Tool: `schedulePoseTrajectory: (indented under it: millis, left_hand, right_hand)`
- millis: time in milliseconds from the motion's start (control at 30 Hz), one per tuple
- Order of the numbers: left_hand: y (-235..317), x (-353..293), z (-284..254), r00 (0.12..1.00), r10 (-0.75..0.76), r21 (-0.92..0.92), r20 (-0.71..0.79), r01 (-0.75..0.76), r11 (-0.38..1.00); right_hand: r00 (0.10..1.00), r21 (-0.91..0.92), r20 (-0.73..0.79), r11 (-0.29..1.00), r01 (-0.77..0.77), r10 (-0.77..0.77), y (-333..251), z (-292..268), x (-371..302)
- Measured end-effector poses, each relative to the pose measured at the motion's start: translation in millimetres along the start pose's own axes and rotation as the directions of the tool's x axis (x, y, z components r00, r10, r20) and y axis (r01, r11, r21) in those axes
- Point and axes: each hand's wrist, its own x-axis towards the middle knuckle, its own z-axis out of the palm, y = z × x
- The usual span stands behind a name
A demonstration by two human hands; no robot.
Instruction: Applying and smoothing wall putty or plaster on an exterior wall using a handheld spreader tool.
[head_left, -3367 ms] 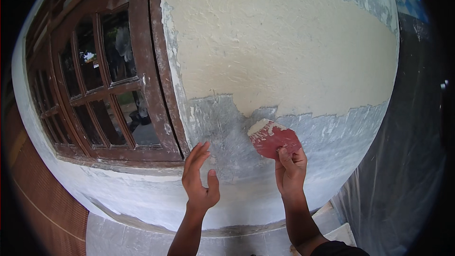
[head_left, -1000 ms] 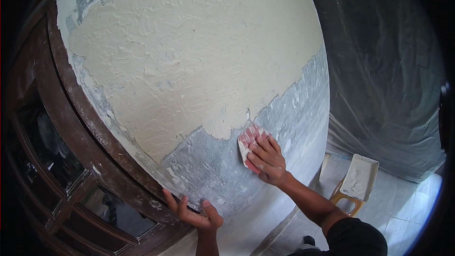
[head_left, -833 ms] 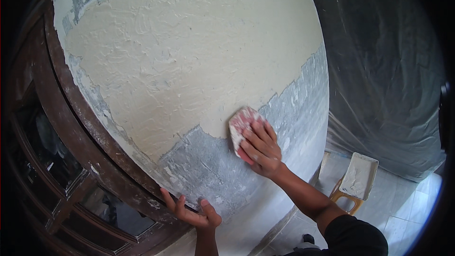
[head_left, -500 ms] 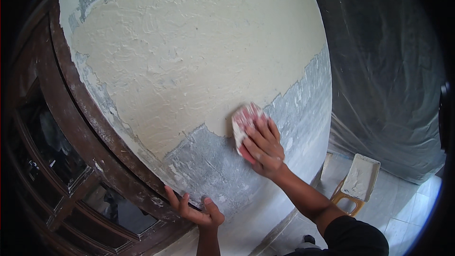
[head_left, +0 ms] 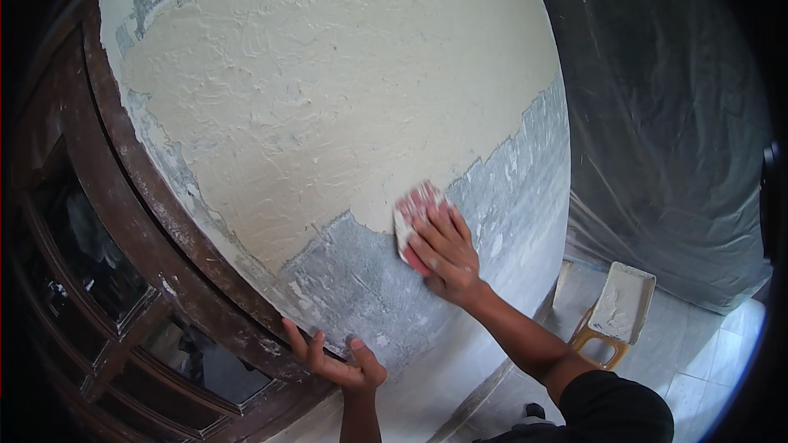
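The right hand (head_left: 447,253) grips a smeared red putty spreader (head_left: 419,198) against the wall (head_left: 353,275), by the cream putty's (head_left: 328,98) lower edge; the left hand (head_left: 343,367), fingers loosely spread, perhaps touches the brown window frame (head_left: 205,252).

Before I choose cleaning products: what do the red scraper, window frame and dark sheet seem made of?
Red scraper: perhaps plastic, evenly coloured where bare, though blur leaves it open.
Window frame: probably wood, worn brown finish, jointed bars.
Dark sheet: likely plastic film, glossy, with fine creases.
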Motion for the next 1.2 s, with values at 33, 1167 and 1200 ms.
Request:
schedulePoseTrajectory:
  millis: [33, 1167, 1200]
  left_hand:
    - [-1, -1, -2, 1.0, 0.006, 0.003, 0.004, -0.006, 1.0]
    - [-3, -1, 0, 1.0, 0.003, 0.017, 0.003, -0.003, 1.0]
    - [-3, -1, 0, 1.0, 0.002, 0.018, 0.006, -0.002, 1.0]
  right_hand:
    - [0.999, -0.005, 0.027, 1.0, -0.018, 0.018, -4, -4, -17]
    - [0.998, 0.022, 0.008, 0.998, -0.062, 0.062, -18, -10, -25]
    - [0.998, 0.022, 0.009, 0.998, -0.065, 0.065, -19, -11, -13]
